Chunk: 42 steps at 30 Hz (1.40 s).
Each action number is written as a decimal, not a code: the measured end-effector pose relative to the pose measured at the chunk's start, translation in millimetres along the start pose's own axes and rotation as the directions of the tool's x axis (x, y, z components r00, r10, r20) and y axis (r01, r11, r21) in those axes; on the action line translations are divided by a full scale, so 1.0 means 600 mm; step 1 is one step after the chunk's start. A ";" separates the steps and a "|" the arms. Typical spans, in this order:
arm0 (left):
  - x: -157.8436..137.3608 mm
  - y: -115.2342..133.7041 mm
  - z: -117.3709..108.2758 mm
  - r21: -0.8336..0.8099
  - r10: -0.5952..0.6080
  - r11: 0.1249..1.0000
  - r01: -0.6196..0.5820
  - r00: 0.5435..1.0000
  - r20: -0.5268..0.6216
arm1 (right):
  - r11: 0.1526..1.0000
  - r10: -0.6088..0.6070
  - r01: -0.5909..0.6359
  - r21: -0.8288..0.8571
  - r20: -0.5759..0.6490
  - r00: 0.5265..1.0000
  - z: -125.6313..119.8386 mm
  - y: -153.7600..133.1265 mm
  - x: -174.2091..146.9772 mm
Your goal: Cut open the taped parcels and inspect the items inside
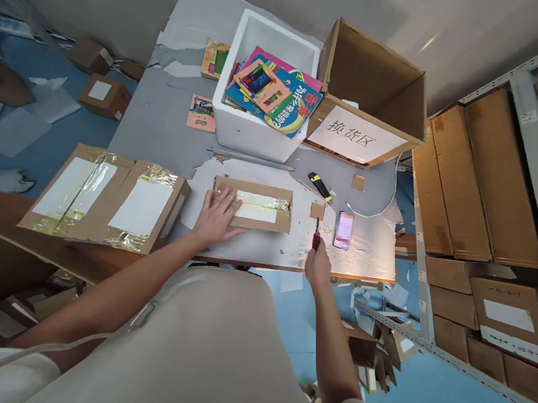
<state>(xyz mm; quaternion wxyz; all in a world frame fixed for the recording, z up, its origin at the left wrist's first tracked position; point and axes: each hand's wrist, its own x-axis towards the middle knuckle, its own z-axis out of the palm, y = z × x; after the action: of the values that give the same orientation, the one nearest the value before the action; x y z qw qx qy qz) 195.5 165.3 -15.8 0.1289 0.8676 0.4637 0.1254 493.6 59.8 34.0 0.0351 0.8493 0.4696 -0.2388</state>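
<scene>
My left hand (217, 216) lies with fingers spread on the left end of a small cardboard box (283, 222). Yellowish clear tape and a white label run along the top of this box. In my right hand (319, 264), closed around its handle, is a red-and-black tool (316, 239) with a thin metal tip; its exact kind is hard to make out. The tip reaches a small cardboard scrap (317, 211) on the table. Just right of the tool lies a phone (344, 230) with its screen lit. A black-and-yellow utility knife (320, 187) rests farther back.
A white foam box (253, 135) full of books and an open carton (372, 102) stand at the back of the table (160, 118). Taped parcels (112, 198) sit at the left. Shelving (532, 160) with cartons rises at the right. A white cable (368, 214) trails near the phone.
</scene>
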 end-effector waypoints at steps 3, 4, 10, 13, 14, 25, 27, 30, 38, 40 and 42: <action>-0.034 0.020 0.004 0.012 0.075 0.997 -0.075 0.997 0.029 | 0.998 0.030 -0.029 -0.050 0.014 0.999 0.070 -0.003 0.056; -0.045 0.028 0.006 0.019 0.085 0.996 -0.085 0.996 0.041 | 0.997 0.023 -0.021 -0.077 0.018 1.000 0.092 -0.006 0.070; -0.070 0.058 0.023 0.044 0.006 0.999 -0.009 0.998 0.058 | 0.991 -0.098 0.095 -0.092 -0.022 0.995 0.121 0.005 0.110; -0.063 0.055 0.027 0.019 -0.019 1.000 0.018 0.999 0.049 | 0.973 -0.229 0.221 -0.061 -0.192 0.954 0.066 -0.016 0.127; -0.060 0.054 0.028 0.010 -0.024 1.000 0.024 0.999 0.048 | 0.952 -0.304 0.301 -0.054 -0.273 0.913 0.045 -0.037 0.133; -0.058 0.052 0.019 -0.035 -0.026 0.999 0.031 0.992 0.126 | 0.502 -0.807 0.821 -0.270 0.195 0.558 -0.059 -0.217 0.180; -0.062 0.054 0.016 -0.050 -0.021 0.998 0.027 0.992 0.126 | 0.634 -0.748 0.755 -0.171 0.114 0.654 -0.077 -0.216 0.216; -0.061 0.054 0.003 -0.069 -0.011 0.997 0.021 0.990 0.142 | 0.822 -0.569 0.569 -0.005 -0.029 0.822 -0.079 -0.222 0.265; 0.065 -0.065 -0.089 -0.045 0.007 0.999 -0.001 0.990 0.140 | 0.829 -0.547 0.559 0.012 -0.189 0.816 -0.051 -0.207 0.237; 0.101 -0.102 -0.094 -0.077 0.014 0.997 0.006 0.968 0.251 | 0.710 -0.703 0.700 -0.080 -0.150 0.696 -0.058 -0.193 0.202; 0.122 -0.124 -0.088 -0.115 -0.007 0.992 0.050 0.939 0.345 | 0.558 -0.820 0.819 -0.134 0.066 0.569 -0.061 -0.180 0.163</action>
<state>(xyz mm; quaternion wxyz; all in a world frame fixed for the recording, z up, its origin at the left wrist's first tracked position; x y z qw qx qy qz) 159.9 271.8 15.4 0.2627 0.8597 0.4381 -0.0017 463.2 206.7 41.2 -0.0172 0.5295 0.8266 -0.1900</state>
